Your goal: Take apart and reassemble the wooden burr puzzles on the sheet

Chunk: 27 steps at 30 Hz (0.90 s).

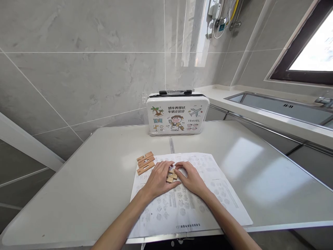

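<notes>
A small cluster of light wooden puzzle pieces sits between my two hands, above a printed paper sheet. My left hand curves around its left side, thumb along the near edge. From the right, my right hand pinches the cluster with bent fingers and thumb. Parts of the pieces are hidden behind my fingers. Left of my left hand lie three notched wooden sticks side by side, with small dark marks on their left ends. The paper sheet carries printed diagrams and lies under both hands.
A white folding table bears everything. At its far edge a plastic-wrapped white case with cartoon prints stands against the tiled wall. A counter with a sink runs along the right, below a window.
</notes>
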Available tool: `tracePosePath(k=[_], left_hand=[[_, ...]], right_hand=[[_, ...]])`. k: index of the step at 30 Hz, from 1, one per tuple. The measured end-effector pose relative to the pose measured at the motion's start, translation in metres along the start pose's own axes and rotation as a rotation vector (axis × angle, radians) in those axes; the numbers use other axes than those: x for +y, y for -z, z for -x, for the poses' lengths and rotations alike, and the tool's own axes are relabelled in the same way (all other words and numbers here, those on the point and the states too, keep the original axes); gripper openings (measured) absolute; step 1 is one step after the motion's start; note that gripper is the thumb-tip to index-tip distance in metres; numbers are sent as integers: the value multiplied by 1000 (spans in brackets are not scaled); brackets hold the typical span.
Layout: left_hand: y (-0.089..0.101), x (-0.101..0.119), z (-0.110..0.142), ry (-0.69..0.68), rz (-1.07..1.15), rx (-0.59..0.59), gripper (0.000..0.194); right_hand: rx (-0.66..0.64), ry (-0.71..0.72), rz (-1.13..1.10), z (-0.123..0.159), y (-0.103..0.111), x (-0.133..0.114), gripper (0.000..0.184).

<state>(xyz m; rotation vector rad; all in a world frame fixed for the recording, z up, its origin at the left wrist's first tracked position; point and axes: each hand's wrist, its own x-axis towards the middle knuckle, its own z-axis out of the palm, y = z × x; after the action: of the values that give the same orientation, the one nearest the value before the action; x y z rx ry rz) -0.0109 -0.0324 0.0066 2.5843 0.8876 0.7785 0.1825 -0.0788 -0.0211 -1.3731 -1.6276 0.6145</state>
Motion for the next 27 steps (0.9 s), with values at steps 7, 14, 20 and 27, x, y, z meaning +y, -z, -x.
tracePosePath(k=[7, 14, 20, 27], left_hand=[[0, 4, -1, 11, -124, 36, 35], [0, -1, 0, 85, -318, 81, 10], [0, -5, 0, 170, -377, 160, 8], [1, -8, 0, 203, -404, 188, 16]], right_hand=[[0, -34, -8, 1, 1, -4, 23], [5, -48, 7, 2, 2, -7, 20], [15, -50, 32, 2, 2, -6, 20], [25, -58, 26, 2, 2, -5, 20]])
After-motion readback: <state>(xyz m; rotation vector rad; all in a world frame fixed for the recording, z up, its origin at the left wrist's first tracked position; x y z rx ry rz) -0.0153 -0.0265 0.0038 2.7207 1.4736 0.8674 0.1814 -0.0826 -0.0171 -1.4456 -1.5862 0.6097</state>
